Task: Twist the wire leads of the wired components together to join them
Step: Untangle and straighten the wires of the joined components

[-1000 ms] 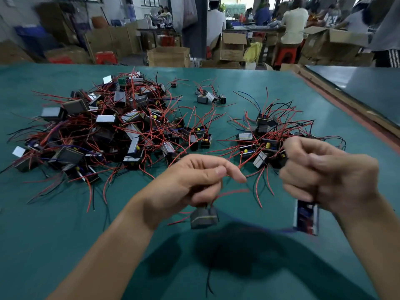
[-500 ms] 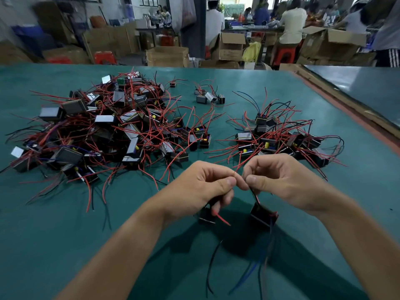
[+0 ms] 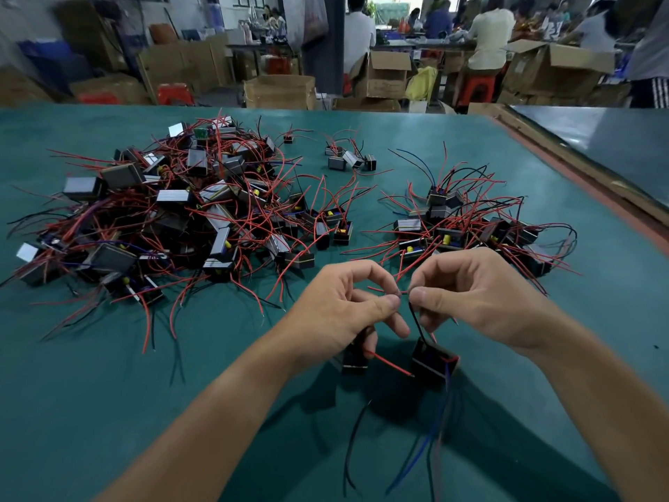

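The lead ends point(image 3: 403, 293) are pinched together at the centre of the view, in the narrow gap between the two thumbs. A short dark twist seems to be formed there, though it is too small for the turns to be counted. A second ago these ends were kept well apart, one in each hand. Half a second ago they were brought tip to tip, and now they are crossed and gripped from both sides. The twisting is therefore judged to be under way, not finished.

The left hand point(image 3: 345, 313) is curled, with thumb and forefinger closed on its end and the other fingers tucked beneath. The right hand point(image 3: 481, 298) is closed in the same pinch. From it a black lead point(image 3: 415, 320) is run toward 5 o'clock to the right component point(image 3: 434, 360). The left component point(image 3: 353, 361) is seen at 7 o'clock of the joint, half hidden under the left hand, with a red lead point(image 3: 389, 364) stuck out toward 4 o'clock. Whether the components hang or rest on the desk point(image 3: 108, 393) cannot be told. Loose leads point(image 3: 440, 422) are trailed toward 6 o'clock.

A big pile point(image 3: 173, 219) is spread at 10 o'clock of the hands and a small pile point(image 3: 470, 226) at 1 o'clock. Both appear unmoved.
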`<move>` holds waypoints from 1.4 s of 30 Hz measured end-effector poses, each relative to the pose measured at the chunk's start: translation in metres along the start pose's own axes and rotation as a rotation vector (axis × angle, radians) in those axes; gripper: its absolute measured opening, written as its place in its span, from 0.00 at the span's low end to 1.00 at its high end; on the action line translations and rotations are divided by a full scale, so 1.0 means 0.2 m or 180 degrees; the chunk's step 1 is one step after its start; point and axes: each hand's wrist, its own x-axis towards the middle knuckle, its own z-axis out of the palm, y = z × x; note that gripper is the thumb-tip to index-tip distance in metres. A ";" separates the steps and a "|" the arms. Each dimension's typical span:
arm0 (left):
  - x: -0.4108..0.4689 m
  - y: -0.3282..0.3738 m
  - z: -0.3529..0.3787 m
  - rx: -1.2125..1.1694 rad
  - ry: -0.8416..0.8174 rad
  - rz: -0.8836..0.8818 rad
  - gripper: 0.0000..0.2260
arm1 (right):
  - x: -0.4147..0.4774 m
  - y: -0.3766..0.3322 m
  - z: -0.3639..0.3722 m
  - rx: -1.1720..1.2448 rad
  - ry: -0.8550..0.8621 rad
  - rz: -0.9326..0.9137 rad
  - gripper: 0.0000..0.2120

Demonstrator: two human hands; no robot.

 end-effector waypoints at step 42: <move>0.01 -0.01 0.03 -0.0119 0.0109 0.0180 0.03 | -0.01 -0.01 0.03 -0.0353 0.0056 -0.0096 0.08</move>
